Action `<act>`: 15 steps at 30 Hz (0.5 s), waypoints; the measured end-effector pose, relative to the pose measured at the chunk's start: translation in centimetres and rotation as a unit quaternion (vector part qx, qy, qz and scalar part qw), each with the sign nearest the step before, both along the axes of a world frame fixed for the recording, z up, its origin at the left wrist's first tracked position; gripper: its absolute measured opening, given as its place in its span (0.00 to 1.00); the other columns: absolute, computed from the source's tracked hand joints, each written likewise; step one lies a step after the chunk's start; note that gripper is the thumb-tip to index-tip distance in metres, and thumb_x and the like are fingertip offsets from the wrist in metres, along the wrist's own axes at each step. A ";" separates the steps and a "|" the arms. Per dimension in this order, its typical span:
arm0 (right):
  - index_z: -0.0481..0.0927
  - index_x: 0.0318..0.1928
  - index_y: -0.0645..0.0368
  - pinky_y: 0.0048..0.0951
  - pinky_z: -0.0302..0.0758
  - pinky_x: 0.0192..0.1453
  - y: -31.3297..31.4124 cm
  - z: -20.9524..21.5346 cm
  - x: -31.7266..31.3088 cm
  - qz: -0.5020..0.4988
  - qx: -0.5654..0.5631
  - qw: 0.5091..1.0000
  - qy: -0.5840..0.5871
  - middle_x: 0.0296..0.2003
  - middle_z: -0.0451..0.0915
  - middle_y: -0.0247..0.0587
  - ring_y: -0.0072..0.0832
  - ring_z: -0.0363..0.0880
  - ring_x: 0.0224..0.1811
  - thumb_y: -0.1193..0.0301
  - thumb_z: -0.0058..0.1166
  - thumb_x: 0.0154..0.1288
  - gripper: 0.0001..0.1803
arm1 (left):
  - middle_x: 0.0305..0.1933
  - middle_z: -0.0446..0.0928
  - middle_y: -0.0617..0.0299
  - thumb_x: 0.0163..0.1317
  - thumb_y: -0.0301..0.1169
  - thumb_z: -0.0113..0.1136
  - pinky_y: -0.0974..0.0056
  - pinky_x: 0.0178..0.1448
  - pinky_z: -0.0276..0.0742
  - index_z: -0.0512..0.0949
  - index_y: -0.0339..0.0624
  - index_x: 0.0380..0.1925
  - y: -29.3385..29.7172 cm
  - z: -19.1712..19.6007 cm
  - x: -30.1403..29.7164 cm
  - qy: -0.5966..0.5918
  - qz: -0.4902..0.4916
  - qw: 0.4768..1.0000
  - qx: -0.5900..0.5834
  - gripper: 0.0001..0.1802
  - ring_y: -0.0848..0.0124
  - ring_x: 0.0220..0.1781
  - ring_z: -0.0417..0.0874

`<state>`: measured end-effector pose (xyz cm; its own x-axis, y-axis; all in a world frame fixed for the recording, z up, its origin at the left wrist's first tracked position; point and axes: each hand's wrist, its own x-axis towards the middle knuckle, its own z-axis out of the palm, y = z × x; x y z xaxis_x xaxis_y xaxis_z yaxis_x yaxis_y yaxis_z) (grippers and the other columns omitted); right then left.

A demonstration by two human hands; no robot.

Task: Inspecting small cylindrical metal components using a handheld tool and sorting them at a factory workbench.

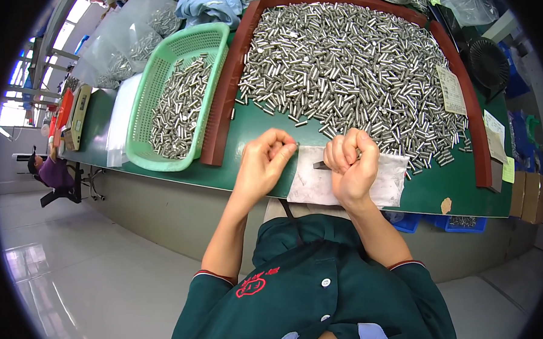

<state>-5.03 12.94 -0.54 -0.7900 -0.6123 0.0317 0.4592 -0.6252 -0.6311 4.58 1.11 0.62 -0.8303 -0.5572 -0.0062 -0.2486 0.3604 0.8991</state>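
Note:
My left hand is closed in a pinch just above the table's front edge. Something tiny and dark may be at its fingertips, too small to name. Beside it, my right hand is wrapped round a dark, flat-ended tool, with only its end sticking out toward the left hand. Its handle is hidden in the fist. A stained white cloth lies below both hands. Beyond it spreads a large heap of short, shiny metal pins on the green tabletop.
Dark red rails border the heap. To the left, a light green plastic basket holds more pins. A paper slip lies at the heap's right, near a black fan. Blue bins stand under the table. Far left sits another person.

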 end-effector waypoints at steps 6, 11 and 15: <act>0.54 0.13 0.55 0.22 0.44 0.15 -0.2 -0.1 -0.2 -0.012 -0.047 0.999 -0.016 0.07 0.52 0.30 0.17 0.43 0.10 0.66 0.30 0.62 0.20 | 0.13 0.61 0.60 0.45 0.22 0.58 0.67 0.22 0.59 0.73 0.33 0.21 2.8 0.6 0.6 -0.026 -0.030 0.989 -0.143 0.04 0.71 0.15 0.60; 0.54 0.12 0.51 0.22 0.43 0.15 -0.1 0.0 -0.7 0.012 -0.021 0.999 -0.024 0.05 0.51 0.26 0.17 0.41 0.08 0.63 0.29 0.61 0.20 | 0.16 0.68 0.54 0.45 0.22 0.57 0.60 0.26 0.65 0.72 0.34 0.21 3.1 0.2 0.4 -0.040 -0.035 0.984 -0.170 0.04 0.59 0.19 0.70; 0.54 0.12 0.51 0.22 0.43 0.14 0.0 0.0 -0.6 0.029 -0.024 0.998 -0.041 0.05 0.51 0.27 0.17 0.41 0.08 0.63 0.29 0.61 0.20 | 0.17 0.69 0.54 0.45 0.22 0.58 0.61 0.26 0.65 0.72 0.34 0.20 3.2 0.1 0.5 -0.035 -0.035 0.984 -0.173 0.04 0.59 0.20 0.70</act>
